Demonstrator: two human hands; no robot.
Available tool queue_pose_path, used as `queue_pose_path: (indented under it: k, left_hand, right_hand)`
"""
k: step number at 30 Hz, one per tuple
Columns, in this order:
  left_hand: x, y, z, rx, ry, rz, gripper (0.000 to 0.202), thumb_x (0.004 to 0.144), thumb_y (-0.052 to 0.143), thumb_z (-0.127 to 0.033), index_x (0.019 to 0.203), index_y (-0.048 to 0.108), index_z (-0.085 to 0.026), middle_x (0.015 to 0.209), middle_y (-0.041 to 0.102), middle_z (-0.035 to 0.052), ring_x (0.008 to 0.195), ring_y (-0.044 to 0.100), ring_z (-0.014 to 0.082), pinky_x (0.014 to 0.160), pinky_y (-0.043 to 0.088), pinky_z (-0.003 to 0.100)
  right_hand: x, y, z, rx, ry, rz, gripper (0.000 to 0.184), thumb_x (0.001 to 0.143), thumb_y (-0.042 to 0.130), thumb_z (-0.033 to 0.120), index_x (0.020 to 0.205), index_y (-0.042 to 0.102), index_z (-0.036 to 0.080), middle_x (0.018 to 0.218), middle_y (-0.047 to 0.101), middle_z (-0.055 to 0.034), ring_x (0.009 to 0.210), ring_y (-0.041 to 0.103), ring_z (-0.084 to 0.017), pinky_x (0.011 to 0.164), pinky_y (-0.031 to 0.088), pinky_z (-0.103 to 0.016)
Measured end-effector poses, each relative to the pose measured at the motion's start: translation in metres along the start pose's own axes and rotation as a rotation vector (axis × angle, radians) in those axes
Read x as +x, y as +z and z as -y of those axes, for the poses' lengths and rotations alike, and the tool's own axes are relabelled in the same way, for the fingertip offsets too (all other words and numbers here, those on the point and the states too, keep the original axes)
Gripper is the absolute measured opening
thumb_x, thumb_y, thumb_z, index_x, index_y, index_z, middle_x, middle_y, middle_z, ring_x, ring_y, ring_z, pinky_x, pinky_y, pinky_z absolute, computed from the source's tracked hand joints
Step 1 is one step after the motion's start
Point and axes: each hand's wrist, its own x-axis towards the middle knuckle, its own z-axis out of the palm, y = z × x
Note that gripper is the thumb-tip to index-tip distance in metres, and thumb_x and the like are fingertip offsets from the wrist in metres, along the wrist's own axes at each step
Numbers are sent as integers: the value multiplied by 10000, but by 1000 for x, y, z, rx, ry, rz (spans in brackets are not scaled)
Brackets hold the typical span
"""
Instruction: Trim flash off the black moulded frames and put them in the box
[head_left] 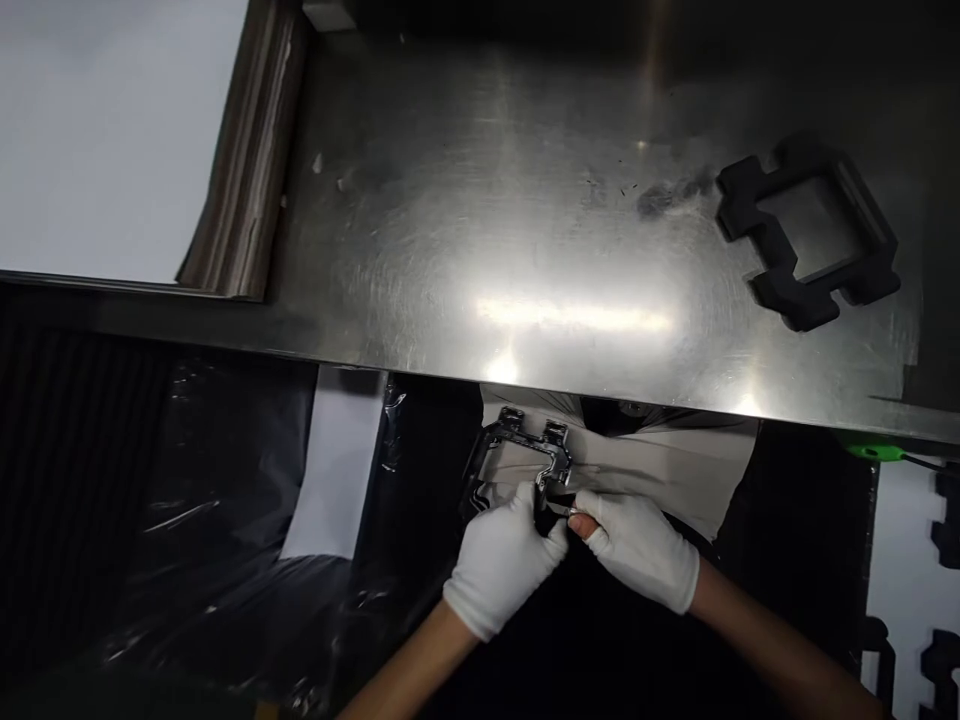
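Note:
In the head view my left hand (pixel 502 560), in a white glove, is closed around the lower edge of a glossy black frame (pixel 556 456). The frame is roughly square with an open middle and several tabs, and is held below the table's front edge. My right hand (pixel 637 545), also gloved but with a bare fingertip showing, pinches a small thin tool (pixel 561 507) with a shiny metal part. That tool is at the frame's lower right corner, close to my left fingers. Its exact kind is too small to make out, and whether it touches the frame I cannot tell.
A metal table (pixel 450 200) spans the upper view. On its right lies a matt black foam-like frame (pixel 772 240); a thick stack of sheets (pixel 112 140) stands at left. Black plastic (pixel 225 480) hangs lower left. A white surface (pixel 907 600) with black pieces is at right.

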Motion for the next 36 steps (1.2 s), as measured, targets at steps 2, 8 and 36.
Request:
queue_pose_path:
  k: [2, 8, 36]
  left_hand:
    - [2, 5, -8, 94, 22, 35, 463, 1007, 554, -508, 1275, 644, -142, 966, 822, 134, 930, 812, 381, 841, 579, 461]
    - [8, 6, -14, 149, 1, 43, 466, 993, 556, -526, 1284, 658, -176, 982, 836, 95, 959, 823, 365, 838, 584, 442]
    - [1, 5, -20, 179, -63, -18, 493, 1019, 518, -592, 1130, 730, -160, 886, 822, 156, 916, 828, 374, 784, 559, 405]
  right_hand:
    - [-2, 7, -3, -70, 31, -14, 299, 1174, 438, 394, 1115, 692, 247, 1036, 801, 1, 888, 743, -195, 762, 502, -329]
    - [0, 11, 2, -242, 118, -8, 315, 1167, 428, 380, 1129, 709, 244, 1053, 822, -7, 912, 774, -225, 738, 484, -346]
    - [-1, 21, 6, -206, 205, -63, 334, 1183, 425, 378, 1040, 692, 238, 879, 794, -16, 785, 769, -215, 633, 376, -325]
